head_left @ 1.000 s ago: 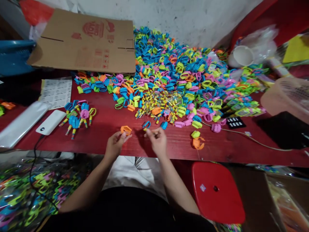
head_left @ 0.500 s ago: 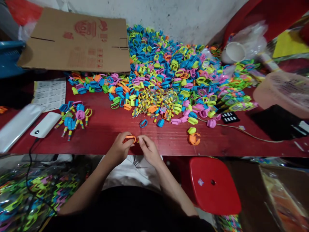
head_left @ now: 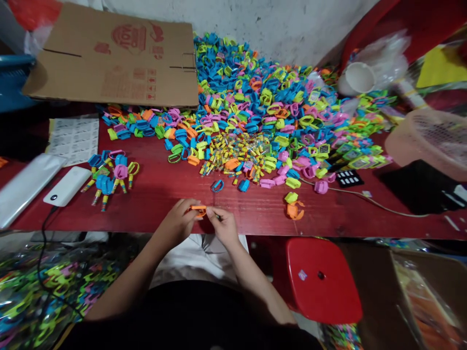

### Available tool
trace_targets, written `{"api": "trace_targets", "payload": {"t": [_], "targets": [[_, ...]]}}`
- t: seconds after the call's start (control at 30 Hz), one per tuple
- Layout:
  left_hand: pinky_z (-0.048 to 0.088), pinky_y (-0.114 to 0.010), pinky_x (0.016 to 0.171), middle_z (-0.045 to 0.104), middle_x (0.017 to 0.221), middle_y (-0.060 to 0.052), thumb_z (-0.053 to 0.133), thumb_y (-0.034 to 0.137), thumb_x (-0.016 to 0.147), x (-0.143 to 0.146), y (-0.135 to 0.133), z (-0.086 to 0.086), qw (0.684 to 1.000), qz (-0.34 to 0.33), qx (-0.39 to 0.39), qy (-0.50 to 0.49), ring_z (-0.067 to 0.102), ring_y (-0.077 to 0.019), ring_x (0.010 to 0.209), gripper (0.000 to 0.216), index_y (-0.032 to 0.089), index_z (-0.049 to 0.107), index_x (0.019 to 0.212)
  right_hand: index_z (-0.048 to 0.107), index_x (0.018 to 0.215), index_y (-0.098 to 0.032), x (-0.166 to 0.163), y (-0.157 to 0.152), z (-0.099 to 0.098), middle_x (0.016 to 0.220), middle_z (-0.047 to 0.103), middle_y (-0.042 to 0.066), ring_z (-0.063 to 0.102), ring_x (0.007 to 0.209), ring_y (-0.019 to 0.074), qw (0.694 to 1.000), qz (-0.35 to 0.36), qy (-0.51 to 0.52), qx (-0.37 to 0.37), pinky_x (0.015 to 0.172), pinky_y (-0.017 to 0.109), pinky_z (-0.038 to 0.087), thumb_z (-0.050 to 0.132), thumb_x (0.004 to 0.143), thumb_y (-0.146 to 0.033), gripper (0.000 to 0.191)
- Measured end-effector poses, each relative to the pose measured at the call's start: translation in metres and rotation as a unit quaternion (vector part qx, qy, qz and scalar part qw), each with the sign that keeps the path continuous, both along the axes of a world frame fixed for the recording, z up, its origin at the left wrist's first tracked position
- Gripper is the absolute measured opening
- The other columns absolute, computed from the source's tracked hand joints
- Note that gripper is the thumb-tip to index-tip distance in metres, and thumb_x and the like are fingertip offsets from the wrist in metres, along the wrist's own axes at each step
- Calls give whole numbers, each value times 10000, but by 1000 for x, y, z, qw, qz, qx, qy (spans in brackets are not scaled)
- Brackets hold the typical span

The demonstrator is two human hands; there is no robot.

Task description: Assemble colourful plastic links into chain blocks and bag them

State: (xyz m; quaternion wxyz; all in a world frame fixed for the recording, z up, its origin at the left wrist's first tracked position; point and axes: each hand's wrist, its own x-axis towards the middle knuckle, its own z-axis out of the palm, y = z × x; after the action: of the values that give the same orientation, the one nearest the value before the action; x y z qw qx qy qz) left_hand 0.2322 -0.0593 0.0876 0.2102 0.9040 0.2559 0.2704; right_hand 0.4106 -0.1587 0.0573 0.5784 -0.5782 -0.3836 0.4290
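Note:
Over the table's front edge, my left hand is closed around an orange toy watch, its band forming a loop. Close against the watch's right side, my right hand pinches a small tube, mostly hidden by the fingers. Beyond the hands lie a loose blue toy watch and a blue piece. Several small yellow striped tubes are heaped at the front of the watch pile. On the left, a cluster of toy watches has similar tubes attached.
A big pile of colourful toy watches runs along the wall, beside a cardboard box. A white power bank with a black cable lies left. Right are an open orange watch, a pink basket and a red stool.
The orange watch has turned in my left hand, its flat top now facing up. My right hand has shifted slightly and its fingers now meet the watch's right end.

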Motion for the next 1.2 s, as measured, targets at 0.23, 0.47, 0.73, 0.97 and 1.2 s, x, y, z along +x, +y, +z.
{"api": "trace_targets", "payload": {"t": [0.23, 0.47, 0.73, 0.97, 1.2], "targets": [[509, -699, 1185, 751, 1377, -201, 694, 342, 1048, -83, 108, 26, 920, 381, 75, 55, 659, -422, 1324, 247, 156, 788, 1180, 851, 1357, -231, 98, 39, -14, 1311, 814, 176, 662, 1257, 342, 917, -114, -376, -71, 1101, 506, 509, 477, 1167, -324, 430], [501, -642, 1175, 736, 1200, -166, 745, 361, 1060, -10, 76, 14, 964, 258, 59, 40, 659, -364, 1184, 214, 189, 819, 1164, 850, 1351, -268, 125, 58, -35, 1502, 727, 174, 491, 1412, 390, 822, -89, -539, -158, 1056, 523, 370, 544, 1114, -169, 399], [530, -632, 1111, 641, 1462, -251, 739, 344, 1077, 133, 16, -53, 984, 165, 5, 66, 557, -450, 1385, 214, 201, 835, 1204, 828, 1191, -245, 94, 43, -46, 1425, 758, 166, 549, 1415, 360, 854, -96, -503, -91, 1080, 499, 343, 604, 1119, -236, 236], [595, -514, 1142, 709, 1338, -174, 545, 135, 1112, 90, 25, -67, 994, 83, -72, 2, 693, -313, 1270, 271, 200, 800, 1179, 701, 1208, -240, 89, 12, -44, 1185, 766, 146, 690, 1151, 308, 946, -142, -291, 11, 1054, 461, 517, 471, 1165, -576, 409], [636, -443, 1125, 711, 1339, -155, 512, 98, 1074, 38, -6, -46, 997, -12, -53, -56, 706, -265, 1241, 352, 194, 809, 1237, 734, 1166, -271, 45, -6, -18, 988, 755, 27, 701, 922, 232, 999, 4, -39, -19, 878, 350, 556, 522, 1093, -835, 607]]}}
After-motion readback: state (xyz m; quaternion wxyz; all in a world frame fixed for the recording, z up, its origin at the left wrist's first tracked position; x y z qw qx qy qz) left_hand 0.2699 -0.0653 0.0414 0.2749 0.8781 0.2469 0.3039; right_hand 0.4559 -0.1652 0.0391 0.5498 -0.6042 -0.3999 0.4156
